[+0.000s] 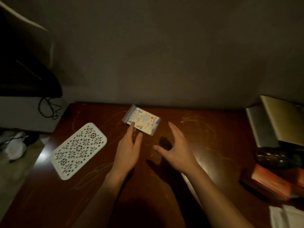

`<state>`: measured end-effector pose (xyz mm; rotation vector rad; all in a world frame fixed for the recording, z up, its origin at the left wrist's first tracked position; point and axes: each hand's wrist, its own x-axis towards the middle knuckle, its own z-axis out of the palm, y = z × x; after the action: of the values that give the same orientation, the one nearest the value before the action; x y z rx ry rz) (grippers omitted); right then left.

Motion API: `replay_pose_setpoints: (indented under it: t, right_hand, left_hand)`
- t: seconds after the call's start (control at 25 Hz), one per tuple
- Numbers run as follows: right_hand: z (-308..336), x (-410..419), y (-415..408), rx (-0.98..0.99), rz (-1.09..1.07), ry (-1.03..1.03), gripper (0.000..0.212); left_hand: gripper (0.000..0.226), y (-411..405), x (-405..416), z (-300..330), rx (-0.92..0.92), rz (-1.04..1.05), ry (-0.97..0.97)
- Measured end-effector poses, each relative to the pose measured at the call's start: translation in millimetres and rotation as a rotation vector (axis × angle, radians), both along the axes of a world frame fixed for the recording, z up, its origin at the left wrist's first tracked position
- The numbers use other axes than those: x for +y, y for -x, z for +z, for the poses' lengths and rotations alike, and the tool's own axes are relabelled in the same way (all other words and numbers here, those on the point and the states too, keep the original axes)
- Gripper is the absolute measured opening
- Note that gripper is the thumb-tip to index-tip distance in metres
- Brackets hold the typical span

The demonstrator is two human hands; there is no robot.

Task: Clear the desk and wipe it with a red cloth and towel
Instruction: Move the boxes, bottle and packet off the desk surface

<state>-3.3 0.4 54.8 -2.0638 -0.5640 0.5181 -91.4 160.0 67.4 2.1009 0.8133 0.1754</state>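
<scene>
Open hands [148, 150], printed white packet [141, 122]

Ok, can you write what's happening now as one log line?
left hand: open, fingertips touching printed packet | right hand: open, beside packet | white patterned tray: on desk, untouched

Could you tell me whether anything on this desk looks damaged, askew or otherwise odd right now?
Yes. The dark brown wooden desk carries pale looping scratch marks right of the small printed plastic packet and elsewhere. The white perforated plastic tray lies askew to the desk's edges. Nothing looks spilled.
</scene>
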Motion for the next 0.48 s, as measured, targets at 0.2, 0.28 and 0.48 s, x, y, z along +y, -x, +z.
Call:
replay_pose_setpoints:
  t: [0.2,0.28,0.48]
  right_hand:
    - [-19,111,27,0.034,0.102,0.019,0.098]
    - [-32,160,42,0.079,0.143,0.015,0.097]
    - [-68,261,68,0.333,0.19,0.047,0.102]
  left_hand:
    - [0.056,38,93,-20,0.017,0.129,0.08]
    - [0.055,61,137,-34,0.016,0.225,0.09]
    - [0.049,137,232,-86,0.129,0.578,0.093]
